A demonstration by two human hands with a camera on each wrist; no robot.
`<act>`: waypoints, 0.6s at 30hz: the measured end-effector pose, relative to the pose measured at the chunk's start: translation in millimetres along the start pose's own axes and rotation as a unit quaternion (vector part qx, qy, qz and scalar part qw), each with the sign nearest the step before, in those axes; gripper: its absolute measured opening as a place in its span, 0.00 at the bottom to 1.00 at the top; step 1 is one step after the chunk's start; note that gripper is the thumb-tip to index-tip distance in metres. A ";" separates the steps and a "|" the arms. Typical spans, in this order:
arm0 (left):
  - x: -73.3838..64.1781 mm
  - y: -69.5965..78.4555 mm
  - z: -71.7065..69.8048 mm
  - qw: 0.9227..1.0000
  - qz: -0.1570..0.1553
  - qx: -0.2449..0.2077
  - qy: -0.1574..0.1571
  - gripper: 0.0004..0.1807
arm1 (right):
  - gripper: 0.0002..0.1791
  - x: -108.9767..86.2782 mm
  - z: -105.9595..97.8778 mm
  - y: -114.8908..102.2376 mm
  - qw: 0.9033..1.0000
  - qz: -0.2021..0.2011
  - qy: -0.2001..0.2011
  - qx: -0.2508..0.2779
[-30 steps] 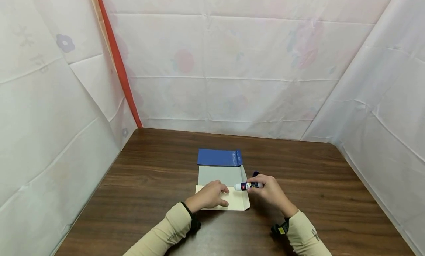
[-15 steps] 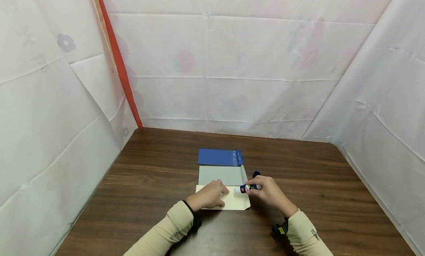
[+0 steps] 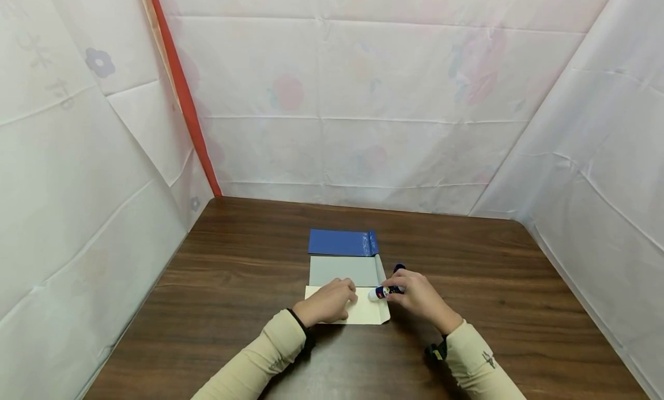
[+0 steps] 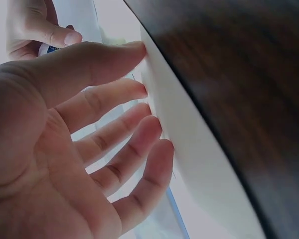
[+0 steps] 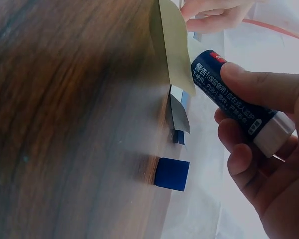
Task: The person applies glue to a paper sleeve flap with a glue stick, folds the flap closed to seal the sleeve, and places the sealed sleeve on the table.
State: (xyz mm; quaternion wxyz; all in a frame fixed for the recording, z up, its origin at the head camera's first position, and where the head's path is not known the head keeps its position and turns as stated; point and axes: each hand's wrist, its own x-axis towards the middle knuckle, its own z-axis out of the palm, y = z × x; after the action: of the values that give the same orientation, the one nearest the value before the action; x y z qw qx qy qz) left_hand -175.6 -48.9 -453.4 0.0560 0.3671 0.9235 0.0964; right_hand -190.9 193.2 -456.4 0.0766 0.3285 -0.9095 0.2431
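Note:
In the head view my right hand [image 3: 419, 296] grips a dark blue glue stick [image 3: 385, 292], its white end tilted down onto the cream paper [image 3: 365, 313]. The right wrist view shows the thumb and fingers around the glue stick's labelled barrel [image 5: 234, 99]. My left hand [image 3: 328, 302] rests its fingertips on the cream paper's left part, fingers spread and slightly bent, as the left wrist view [image 4: 89, 129] shows. A narrow folded flap runs along the paper's right edge. Behind it lie a grey paper [image 3: 342, 271] and a blue paper [image 3: 339, 242], both with right-hand flaps.
A dark blue glue cap [image 5: 172, 174] stands on the table behind my right hand. The brown wood-grain table [image 3: 233, 261] runs back to pale patterned sheets [image 3: 332, 100] on three sides. A red strip [image 3: 184, 94] hangs at the left corner.
The glue stick has shifted slightly over the cream paper, and its tip now points lower toward the front. My left hand stays on the paper, its fingers drawn a little closer together.

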 end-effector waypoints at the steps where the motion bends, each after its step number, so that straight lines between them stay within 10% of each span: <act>1: 0.1 0.3 0.1 1.000 0.001 0.003 0.000 0.12 | 0.11 0.1 -0.1 -0.2 1.000 -0.005 0.002 -0.002; 18: 2.2 0.2 3.4 1.000 -0.026 -0.011 0.015 0.13 | 0.12 -7.1 -3.8 -14.5 0.999 -0.025 -0.018 -0.014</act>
State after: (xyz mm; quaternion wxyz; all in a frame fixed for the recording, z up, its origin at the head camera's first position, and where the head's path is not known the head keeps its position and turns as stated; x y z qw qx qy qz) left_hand -176.5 -46.7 -456.8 0.0485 0.3413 0.9322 0.1104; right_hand -176.2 189.4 -449.6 0.0710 0.3548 -0.9054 0.2223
